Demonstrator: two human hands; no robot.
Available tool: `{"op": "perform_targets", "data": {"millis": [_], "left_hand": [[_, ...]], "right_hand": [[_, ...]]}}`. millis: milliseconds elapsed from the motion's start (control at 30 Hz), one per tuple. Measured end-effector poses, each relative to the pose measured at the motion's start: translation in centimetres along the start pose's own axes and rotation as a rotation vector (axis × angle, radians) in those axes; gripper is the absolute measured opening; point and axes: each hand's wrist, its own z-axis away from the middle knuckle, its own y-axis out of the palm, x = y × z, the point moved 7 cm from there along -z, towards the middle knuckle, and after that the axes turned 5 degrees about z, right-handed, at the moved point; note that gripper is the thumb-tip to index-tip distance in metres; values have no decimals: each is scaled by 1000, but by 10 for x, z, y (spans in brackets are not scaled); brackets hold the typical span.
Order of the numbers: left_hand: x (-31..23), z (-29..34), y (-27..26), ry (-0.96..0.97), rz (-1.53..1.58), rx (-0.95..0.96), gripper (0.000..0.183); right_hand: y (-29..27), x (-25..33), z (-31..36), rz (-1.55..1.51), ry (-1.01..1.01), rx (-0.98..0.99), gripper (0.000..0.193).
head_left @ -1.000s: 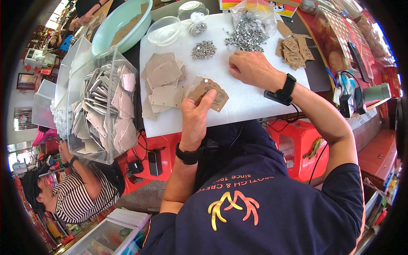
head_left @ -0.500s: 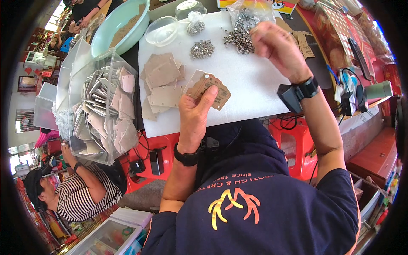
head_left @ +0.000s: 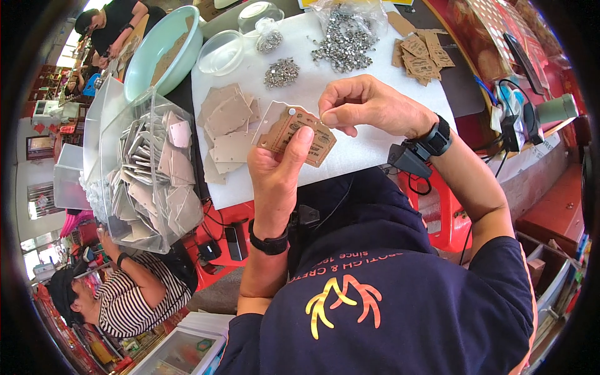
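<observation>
My left hand (head_left: 275, 178) grips a brown printed card (head_left: 320, 151) backed by a plain grey card, its thumb pressed across the front. A round silver fastener (head_left: 292, 111) sits at the card's upper left corner. At the upper right corner, my right hand (head_left: 365, 106) has thumb and forefinger pinched together; whatever they hold is too small to name. Plain grey cards (head_left: 230, 119) lie piled left of my hands. Beyond are a small heap of metal bits (head_left: 282, 73) and a larger heap of silver metal pieces (head_left: 345, 44) spilling from a plastic bag.
Printed brown cards (head_left: 424, 61) are stacked at the white tabletop's (head_left: 387, 69) far right. A clear box (head_left: 99, 128) full of grey cards stands left, with a teal basin (head_left: 190, 47) behind it. Clear bowls (head_left: 220, 53) sit at the back. Two other people are on the left.
My right hand has come down and left from over the large metal heap to the card's right corner, uncovering the brown card stack. The left hand still holds the cards.
</observation>
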Motion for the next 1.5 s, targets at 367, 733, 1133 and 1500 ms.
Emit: {"op": "perform_targets", "data": {"millis": [367, 733, 1133, 1500], "left_hand": [[-1, 3, 2, -11, 93, 43, 21], [-1, 4, 2, -23, 112, 50, 21], [0, 4, 1, -14, 142, 68, 20], [5, 5, -5, -28, 154, 54, 19]], "right_hand": [[9, 3, -4, -80, 10, 125, 14], [10, 1, -5, -106, 51, 131, 16], [14, -3, -5, -173, 80, 132, 12], [17, -6, -7, -179, 18, 147, 15]]}}
